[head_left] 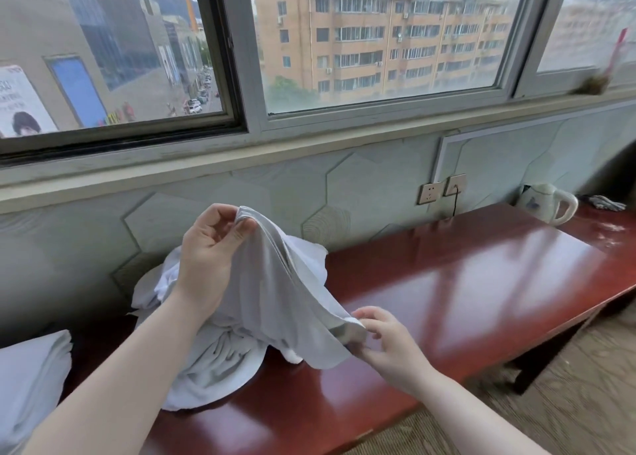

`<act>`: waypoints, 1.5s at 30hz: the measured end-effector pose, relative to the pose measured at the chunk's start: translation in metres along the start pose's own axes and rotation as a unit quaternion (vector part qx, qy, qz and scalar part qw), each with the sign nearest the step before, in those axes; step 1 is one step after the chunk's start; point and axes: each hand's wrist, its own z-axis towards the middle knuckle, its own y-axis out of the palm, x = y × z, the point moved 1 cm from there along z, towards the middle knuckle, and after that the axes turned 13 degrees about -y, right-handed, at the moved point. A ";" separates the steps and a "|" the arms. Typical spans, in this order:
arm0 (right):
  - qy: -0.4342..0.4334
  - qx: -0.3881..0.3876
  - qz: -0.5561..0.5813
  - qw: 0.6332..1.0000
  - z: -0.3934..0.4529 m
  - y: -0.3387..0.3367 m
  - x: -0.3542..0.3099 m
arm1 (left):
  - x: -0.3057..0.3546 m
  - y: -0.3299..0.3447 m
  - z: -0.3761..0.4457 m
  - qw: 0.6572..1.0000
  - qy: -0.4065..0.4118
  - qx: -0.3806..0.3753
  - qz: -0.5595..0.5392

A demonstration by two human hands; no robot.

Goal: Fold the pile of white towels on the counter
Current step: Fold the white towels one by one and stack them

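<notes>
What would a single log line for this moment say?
stage: lifting one towel off the pile | left hand: pinches raised edge | right hand: pinches lower corner | counter: bare right of pile

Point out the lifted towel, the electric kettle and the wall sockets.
lifted towel (275, 282), head view, middle of the hanging cloth.
electric kettle (540, 203), head view, white body.
wall sockets (430, 193), head view, left plate's face.
</notes>
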 end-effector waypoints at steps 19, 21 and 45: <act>0.047 0.152 0.006 0.987 -0.017 -0.004 0.009 | -0.036 -0.025 -0.022 0.990 -0.033 0.134 0.006; -0.039 0.160 0.023 0.986 -0.027 -0.002 0.010 | -0.038 -0.022 -0.022 0.990 -0.036 0.135 0.009; -0.460 -0.059 -0.351 0.813 -0.007 -0.088 -0.040 | -0.032 -0.019 0.025 0.966 0.006 0.256 0.045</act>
